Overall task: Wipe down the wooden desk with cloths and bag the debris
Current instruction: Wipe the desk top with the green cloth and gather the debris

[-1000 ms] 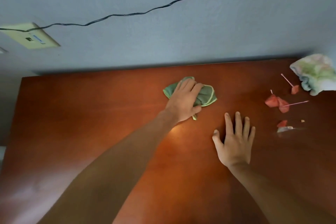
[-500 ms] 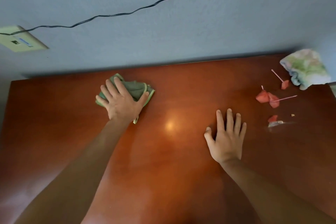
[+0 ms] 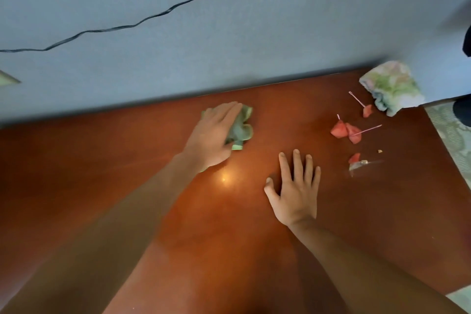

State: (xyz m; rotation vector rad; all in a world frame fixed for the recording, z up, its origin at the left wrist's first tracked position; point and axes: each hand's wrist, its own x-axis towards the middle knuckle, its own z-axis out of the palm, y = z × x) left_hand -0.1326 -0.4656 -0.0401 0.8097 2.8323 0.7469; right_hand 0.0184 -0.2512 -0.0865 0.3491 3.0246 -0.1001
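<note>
wiping mid-frame | my left hand (image 3: 214,135) presses cloth (image 3: 240,126) flat, fingers straight | right hand (image 3: 295,191) open, braced on table (image 3: 102,160) | overlap passes toward debris (image 3: 348,131)

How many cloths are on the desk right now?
2: a green cloth under the left hand mid-desk, and a crumpled pale patterned cloth at the far right corner. None other visible.

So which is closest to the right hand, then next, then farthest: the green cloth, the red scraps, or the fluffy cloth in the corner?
From the right hand, in the head view:
1. Green cloth, up to its left, under the left hand.
2. Red scraps, up to its right.
3. Fluffy cloth, far right corner by the wall.

The first two are nearly tied.
</note>
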